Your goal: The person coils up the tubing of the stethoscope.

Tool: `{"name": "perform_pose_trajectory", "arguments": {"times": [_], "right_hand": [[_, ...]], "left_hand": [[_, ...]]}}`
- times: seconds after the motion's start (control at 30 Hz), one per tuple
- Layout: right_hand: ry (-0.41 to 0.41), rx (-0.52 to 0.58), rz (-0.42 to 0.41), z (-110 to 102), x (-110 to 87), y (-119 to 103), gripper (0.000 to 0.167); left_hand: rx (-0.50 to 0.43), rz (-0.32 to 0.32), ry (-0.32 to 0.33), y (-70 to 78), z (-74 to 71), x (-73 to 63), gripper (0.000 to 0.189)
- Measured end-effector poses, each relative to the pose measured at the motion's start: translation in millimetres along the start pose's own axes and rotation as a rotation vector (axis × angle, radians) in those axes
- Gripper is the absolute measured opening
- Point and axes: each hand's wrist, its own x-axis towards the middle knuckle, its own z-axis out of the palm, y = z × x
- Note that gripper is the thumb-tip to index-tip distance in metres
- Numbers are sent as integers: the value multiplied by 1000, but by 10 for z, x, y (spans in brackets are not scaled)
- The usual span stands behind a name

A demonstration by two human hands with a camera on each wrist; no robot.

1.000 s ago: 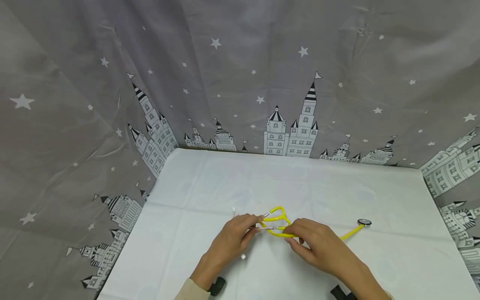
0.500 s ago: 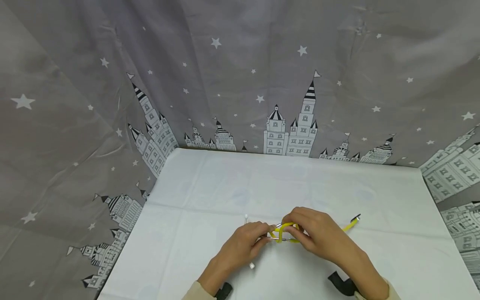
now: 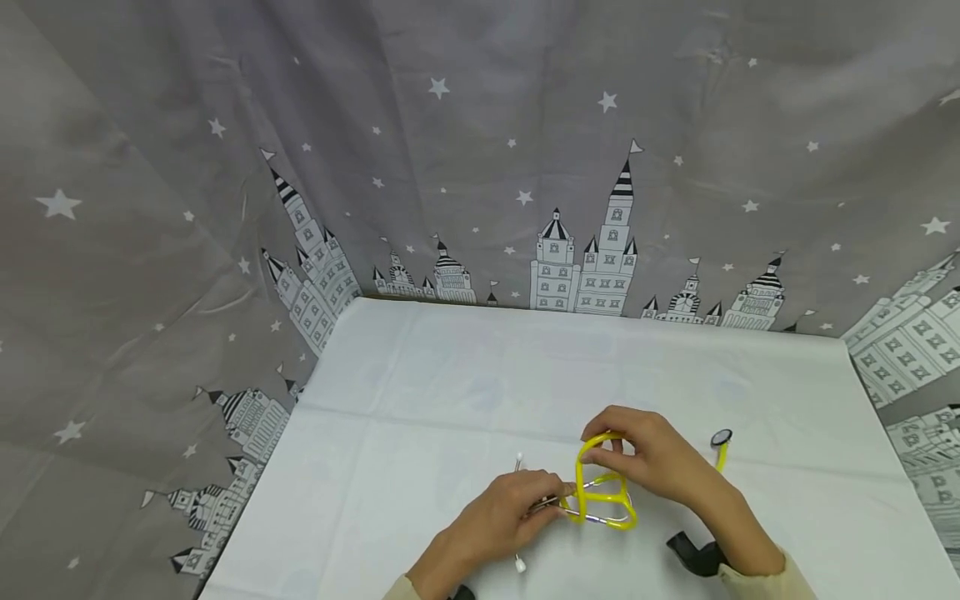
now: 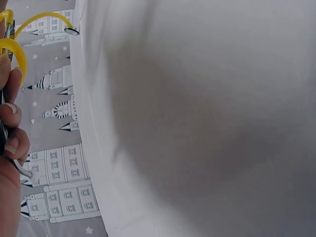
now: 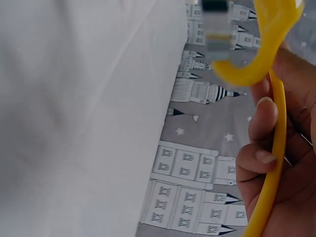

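A grey fabric curtain printed with white stars and black-and-white castles hangs along the far, left and right sides of a broad table with a white cover. Over the table's near middle, a stethoscope with bright yellow tubing and silvery metal ear tubes is held between two bare hands, its tubing bunched in loops; whether a loop goes right round the metal tubes, I cannot tell. The right hand has its fingers curled over one yellow length, gripping it at the far side of the bunch. The left hand is closed on the metal ear tubes, fingers bent round them. Beige sleeves end at the wrists, with a curved black strap by the right one. A small round dark-rimmed chest piece tips the tubing beyond the right forearm. Smallest are two white ear tips, one on the far side of the left hand, the other on its near side.
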Motion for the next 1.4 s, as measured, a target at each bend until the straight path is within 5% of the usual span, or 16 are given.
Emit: {"name": "perform_pose_trajectory", "arguments": {"times": [0.47,0.77,1.17,1.4], "right_hand": [[-62,310,110,83,-86,295,15],[-75,480,68,216,-157,449,15],[-118,460,121,299,-246,433,16],[-115,444,110,316,-283,440,20]], "left_hand": [[3,90,-8,93,-12,48,14],[-57,46,1,146,-54,83,20],[-75,-46,30,169,-56,90,43],[62,78,95,135,-91,115,58]]}}
